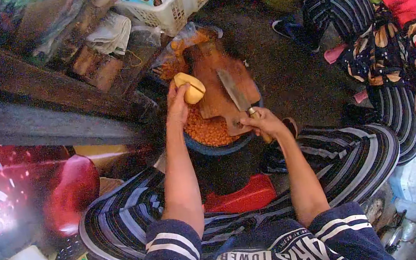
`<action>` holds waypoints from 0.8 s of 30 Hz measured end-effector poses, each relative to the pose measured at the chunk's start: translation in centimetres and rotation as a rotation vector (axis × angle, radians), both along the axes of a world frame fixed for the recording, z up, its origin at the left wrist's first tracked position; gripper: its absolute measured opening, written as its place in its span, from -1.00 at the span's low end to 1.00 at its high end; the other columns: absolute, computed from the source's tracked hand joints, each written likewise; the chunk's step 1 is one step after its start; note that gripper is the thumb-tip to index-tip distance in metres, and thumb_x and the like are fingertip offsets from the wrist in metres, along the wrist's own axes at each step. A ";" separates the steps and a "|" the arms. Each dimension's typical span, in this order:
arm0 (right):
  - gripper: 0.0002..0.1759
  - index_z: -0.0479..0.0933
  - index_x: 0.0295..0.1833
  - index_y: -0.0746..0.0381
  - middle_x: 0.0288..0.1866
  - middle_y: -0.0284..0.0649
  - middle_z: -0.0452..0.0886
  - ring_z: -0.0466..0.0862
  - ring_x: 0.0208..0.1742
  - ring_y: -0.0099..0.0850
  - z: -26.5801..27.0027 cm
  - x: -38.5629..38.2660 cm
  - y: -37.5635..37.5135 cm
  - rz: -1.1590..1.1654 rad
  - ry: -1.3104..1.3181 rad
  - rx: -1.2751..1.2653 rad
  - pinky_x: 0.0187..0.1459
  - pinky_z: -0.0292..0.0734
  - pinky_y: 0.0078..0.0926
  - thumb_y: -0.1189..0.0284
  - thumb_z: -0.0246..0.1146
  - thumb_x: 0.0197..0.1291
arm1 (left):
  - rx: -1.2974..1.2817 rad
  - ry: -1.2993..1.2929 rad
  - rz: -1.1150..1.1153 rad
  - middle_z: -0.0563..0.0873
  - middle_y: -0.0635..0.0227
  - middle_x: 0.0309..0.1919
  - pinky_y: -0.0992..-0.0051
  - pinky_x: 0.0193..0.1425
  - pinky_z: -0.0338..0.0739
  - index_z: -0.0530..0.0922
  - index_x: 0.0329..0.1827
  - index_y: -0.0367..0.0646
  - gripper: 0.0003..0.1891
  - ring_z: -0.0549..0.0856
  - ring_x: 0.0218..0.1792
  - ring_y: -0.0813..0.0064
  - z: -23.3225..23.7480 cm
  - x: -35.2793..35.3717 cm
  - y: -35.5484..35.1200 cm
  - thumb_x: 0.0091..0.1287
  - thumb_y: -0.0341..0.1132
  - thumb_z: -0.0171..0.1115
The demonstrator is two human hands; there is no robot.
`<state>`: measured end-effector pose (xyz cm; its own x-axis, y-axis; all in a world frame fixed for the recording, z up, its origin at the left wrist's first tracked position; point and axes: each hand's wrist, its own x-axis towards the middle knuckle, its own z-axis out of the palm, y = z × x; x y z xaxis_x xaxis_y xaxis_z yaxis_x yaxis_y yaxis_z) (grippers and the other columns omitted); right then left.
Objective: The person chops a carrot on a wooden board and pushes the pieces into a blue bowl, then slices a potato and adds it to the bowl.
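Note:
My left hand [177,105] is closed around a yellow peeled potato [193,92], which has a dark line like a cut across it. It is held up at the left edge of a wooden cutting board [212,73]. My right hand [267,122] grips the handle of a knife [235,90], whose broad blade points away from me over the board. The board lies across a blue basin [221,151] with many small orange cubes [207,129] in it. Beyond the board is a clear plastic bag [186,39] with more orange pieces.
A white plastic basket [180,4] stands at the back, near a folded cloth [110,33]. Wooden beams [40,93] run along the left, above a shiny red object [74,195]. Another person in a red top [406,6] sits close at the right.

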<state>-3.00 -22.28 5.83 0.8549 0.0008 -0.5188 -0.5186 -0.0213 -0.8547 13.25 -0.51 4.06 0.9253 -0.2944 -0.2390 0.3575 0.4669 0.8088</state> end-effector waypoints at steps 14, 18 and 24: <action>-0.57 0.36 -0.12 0.31 -0.54 -0.31 0.48 0.41 -0.76 -0.54 -4.4 -3.0 7.9 -0.318 -0.032 -0.280 -0.76 0.34 -0.55 0.37 0.35 -0.06 | 0.821 -0.411 -0.107 0.53 0.22 -0.17 0.43 -0.04 0.40 0.36 -0.02 -0.16 -0.54 0.52 -0.15 0.40 -1.6 -2.1 -1.6 0.02 -0.31 0.30; -0.53 0.35 -0.02 0.31 -0.47 -0.21 0.52 0.48 -0.71 -0.49 -7.0 -4.3 8.3 -0.243 -0.164 -0.579 -0.73 0.40 -0.53 0.43 0.32 -0.07 | 1.204 -0.634 -0.085 0.44 0.07 -0.05 0.33 0.09 0.31 0.41 0.06 -0.19 -0.49 0.44 0.00 0.15 -3.4 -2.6 -1.9 0.07 -0.15 0.25; -0.46 0.34 0.07 0.26 -0.44 -0.17 0.55 0.55 -0.64 -0.40 -6.8 -4.2 8.6 -0.203 -0.131 -0.625 -0.67 0.45 -0.48 0.45 0.31 -0.08 | 1.152 -0.488 -0.032 0.37 0.03 -0.06 0.23 0.15 0.23 0.39 0.14 -0.08 -0.55 0.36 -0.01 0.06 -4.4 -2.9 -2.0 0.25 -0.06 -0.02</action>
